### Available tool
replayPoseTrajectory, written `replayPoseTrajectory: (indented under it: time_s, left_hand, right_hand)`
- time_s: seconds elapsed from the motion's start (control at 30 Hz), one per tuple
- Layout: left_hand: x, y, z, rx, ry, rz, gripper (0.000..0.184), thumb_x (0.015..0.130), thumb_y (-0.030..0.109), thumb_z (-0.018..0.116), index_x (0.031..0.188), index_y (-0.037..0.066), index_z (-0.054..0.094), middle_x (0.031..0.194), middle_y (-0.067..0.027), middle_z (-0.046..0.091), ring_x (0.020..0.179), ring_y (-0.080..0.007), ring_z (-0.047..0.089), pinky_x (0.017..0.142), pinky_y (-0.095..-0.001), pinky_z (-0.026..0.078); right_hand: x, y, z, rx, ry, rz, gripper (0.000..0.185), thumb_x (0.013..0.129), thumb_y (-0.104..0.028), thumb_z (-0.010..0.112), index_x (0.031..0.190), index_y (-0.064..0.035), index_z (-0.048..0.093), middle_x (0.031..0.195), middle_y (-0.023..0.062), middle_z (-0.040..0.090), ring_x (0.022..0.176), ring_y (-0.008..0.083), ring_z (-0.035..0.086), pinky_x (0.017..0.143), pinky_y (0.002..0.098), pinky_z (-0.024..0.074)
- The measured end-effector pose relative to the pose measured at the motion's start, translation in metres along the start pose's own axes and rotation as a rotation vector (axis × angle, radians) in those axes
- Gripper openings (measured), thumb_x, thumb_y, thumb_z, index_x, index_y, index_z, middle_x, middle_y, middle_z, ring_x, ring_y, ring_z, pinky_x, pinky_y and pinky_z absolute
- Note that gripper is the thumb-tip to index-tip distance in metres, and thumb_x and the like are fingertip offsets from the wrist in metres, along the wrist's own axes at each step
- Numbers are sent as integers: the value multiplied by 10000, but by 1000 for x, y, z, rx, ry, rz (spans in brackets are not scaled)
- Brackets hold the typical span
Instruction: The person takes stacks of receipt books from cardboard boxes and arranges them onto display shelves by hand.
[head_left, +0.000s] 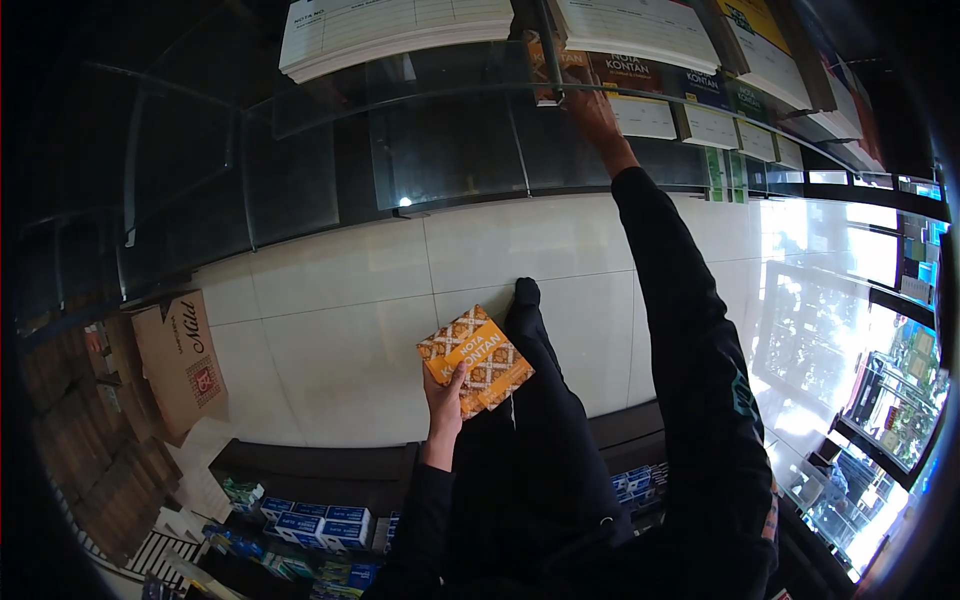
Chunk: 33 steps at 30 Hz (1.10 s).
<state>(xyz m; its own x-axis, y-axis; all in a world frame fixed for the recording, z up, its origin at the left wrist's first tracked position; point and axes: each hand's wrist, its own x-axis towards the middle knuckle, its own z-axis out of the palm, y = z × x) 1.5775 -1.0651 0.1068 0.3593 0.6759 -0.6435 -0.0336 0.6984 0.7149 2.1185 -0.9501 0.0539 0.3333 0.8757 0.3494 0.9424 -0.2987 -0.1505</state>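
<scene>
My left hand (pixel 446 405) grips a small stack of orange receipt books (pixel 478 358) marked "NOTA KONTAN", with its thumb across the top cover. The stack is tilted above my legs. My right arm stretches up to the glass shelf, where my right hand (pixel 597 112) is closed at another orange receipt book (pixel 558 60). The shelf edge and a metal upright partly cover those fingers. Beside this hand stand stacks of a brown receipt book (pixel 627 72), a dark blue one (pixel 706 88) and a green one (pixel 750 103).
Over the right hand, a glass shelf (pixel 400 105) bears thick pads of printed forms (pixel 395 35). A cardboard box (pixel 182 365) stands on the tiled floor (pixel 340 370) at left. Behind me, a low dark shelf (pixel 320 462) carries blue-and-white boxes (pixel 318 525). Bright windows are at right.
</scene>
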Motion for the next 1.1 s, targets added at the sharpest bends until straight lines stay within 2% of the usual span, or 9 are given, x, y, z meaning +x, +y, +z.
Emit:
replayPoseTrajectory:
  time_s: [0.17, 0.37, 0.47, 0.53, 0.6, 0.7, 0.77, 0.87, 1.1]
  left_hand:
    - [2, -1, -3, 36, -4, 15, 581, 875, 134, 722, 1343, 23, 396, 1244, -89, 558, 1134, -167, 552, 993, -321, 442]
    - [4, 9, 3, 73, -4, -38, 597, 880, 131, 714, 1360, 22, 375, 1257, -96, 544, 1144, -174, 547, 1002, -334, 438]
    - [11, 26, 21, -19, -62, 37, 607, 880, 123, 712, 1367, 26, 363, 1265, -102, 536, 1158, -183, 540, 1005, -331, 435]
    - [24, 41, 35, -46, -97, 70, 621, 872, 136, 723, 1364, 26, 362, 1269, -98, 532, 1166, -183, 531, 1002, -328, 433]
    - [39, 49, 43, -87, -130, 96, 626, 868, 148, 729, 1362, 27, 365, 1272, -95, 531, 1164, -178, 529, 1001, -327, 432]
    - [62, 62, 53, -54, -137, 139, 625, 869, 179, 737, 1353, 28, 371, 1269, -91, 533, 1157, -172, 530, 1000, -325, 432]
    - [71, 73, 62, -36, -148, 187, 618, 873, 193, 734, 1348, 28, 376, 1264, -89, 537, 1156, -171, 531, 999, -324, 432]
    - [72, 87, 70, 4, -169, 224, 600, 885, 217, 722, 1342, 29, 381, 1270, -87, 535, 1155, -170, 530, 998, -320, 433]
    - [73, 81, 69, -80, -155, 176, 548, 966, 296, 599, 1384, 41, 352, 1295, -86, 516, 1168, -163, 519, 996, -322, 432]
  right_hand:
    - [-4, 1, 0, -54, 30, -56, 462, 911, -172, 538, 1365, -130, 468, 1251, 229, 533, 1181, 406, 510, 958, 504, 442]
    - [-11, -36, -43, -170, 186, -10, 555, 834, -248, 685, 1325, -98, 473, 1296, 225, 489, 1163, 397, 509, 960, 478, 433]
    - [-47, -98, -72, 71, 172, 241, 559, 810, -280, 731, 1278, -82, 499, 1229, 209, 538, 1153, 384, 511, 946, 470, 428]
    - [-100, -129, -70, 409, 59, 309, 391, 870, -293, 689, 1157, -49, 583, 1025, 186, 629, 987, 310, 603, 837, 416, 478]
    - [-148, -171, -87, 833, -257, 647, 321, 924, -320, 642, 1015, -12, 640, 791, 122, 645, 753, 190, 619, 683, 336, 491]
    - [-211, -240, -112, 1407, -157, 1026, 383, 1018, -357, 473, 1017, -16, 647, 693, -13, 561, 600, 48, 479, 525, 220, 372]
    - [-233, -272, -123, 1473, -115, 1150, 338, 1020, -338, 471, 1037, -41, 631, 666, -59, 484, 562, 13, 389, 490, 186, 303]
    - [-238, -288, -129, 1416, -158, 1106, 243, 996, -259, 547, 1013, -27, 618, 658, -56, 479, 533, 23, 383, 467, 200, 305]
    - [-207, -234, -142, 1526, -72, 947, 239, 975, -223, 586, 987, 14, 603, 717, 64, 653, 593, 114, 628, 553, 230, 502]
